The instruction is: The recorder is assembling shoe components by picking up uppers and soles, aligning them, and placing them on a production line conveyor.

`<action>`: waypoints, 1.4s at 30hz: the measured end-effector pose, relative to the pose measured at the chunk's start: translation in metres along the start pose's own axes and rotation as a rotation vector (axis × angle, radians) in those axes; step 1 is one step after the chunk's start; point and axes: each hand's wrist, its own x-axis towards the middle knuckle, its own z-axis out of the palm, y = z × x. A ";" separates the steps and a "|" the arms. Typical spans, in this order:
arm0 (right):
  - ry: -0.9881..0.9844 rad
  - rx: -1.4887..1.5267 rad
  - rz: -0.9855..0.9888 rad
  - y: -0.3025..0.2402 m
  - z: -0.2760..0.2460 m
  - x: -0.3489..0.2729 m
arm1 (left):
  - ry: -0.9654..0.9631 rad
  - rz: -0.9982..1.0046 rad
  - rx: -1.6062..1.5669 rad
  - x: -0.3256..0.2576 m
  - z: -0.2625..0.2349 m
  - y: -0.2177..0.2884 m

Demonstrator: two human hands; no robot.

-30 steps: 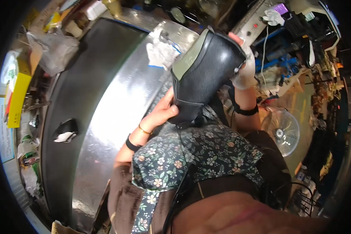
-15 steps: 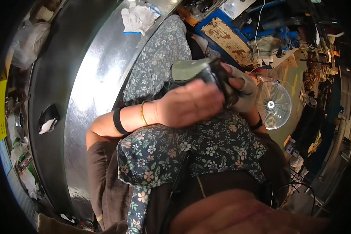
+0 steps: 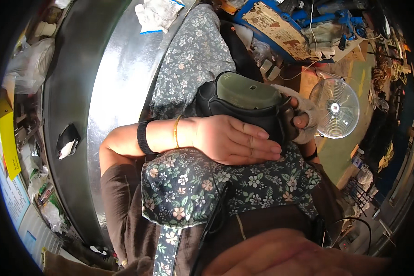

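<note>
A black shoe upper (image 3: pixel 244 111) sits over an olive-green shoe last (image 3: pixel 248 92), whose flat top with a small hole faces up. I have it above my lap. My left hand (image 3: pixel 237 140) lies along its near side, fingers stretched out flat and the thumb hidden. At the right end, my right hand (image 3: pixel 301 115), in a pale fingerless glove, curls its fingers around the upper. Under the shoe, the floral apron (image 3: pixel 184 188) covers my front, and a floral sleeve-like cloth (image 3: pixel 184 64) spreads beyond it.
To the left runs a shiny metal ledge (image 3: pixel 110 83) beside a dark belt (image 3: pixel 73 69). White work gloves (image 3: pixel 156 16) rest on the ledge; a black scrap piece (image 3: pixel 68 140) lies on the belt. A fan (image 3: pixel 335 108) stands at right, near a blue-framed worn board (image 3: pixel 276 30).
The shoe has turned so the last's top faces up more fully. My left hand, blurred before, is now still and lower along its side. The head view has shifted slightly.
</note>
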 end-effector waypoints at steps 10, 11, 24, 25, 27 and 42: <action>-0.206 -1.632 -1.094 -0.008 0.012 0.047 | 0.253 -0.686 0.184 0.001 -0.010 -0.003; -0.174 -1.718 -1.076 -0.009 0.017 0.056 | 0.275 -0.734 0.222 0.000 -0.015 -0.003; -0.213 -1.801 -1.052 -0.014 0.020 0.113 | 0.318 -0.732 0.458 -0.018 -0.023 -0.022; -0.182 -1.798 -1.099 -0.012 0.021 0.115 | 0.329 -0.716 0.484 -0.017 -0.022 -0.025; -0.147 -1.796 -1.114 -0.009 0.020 0.117 | 0.328 -0.716 0.491 -0.020 -0.021 -0.031; 0.176 -1.038 -0.422 0.004 -0.089 0.197 | 0.817 -1.314 -0.492 -0.087 -0.067 -0.133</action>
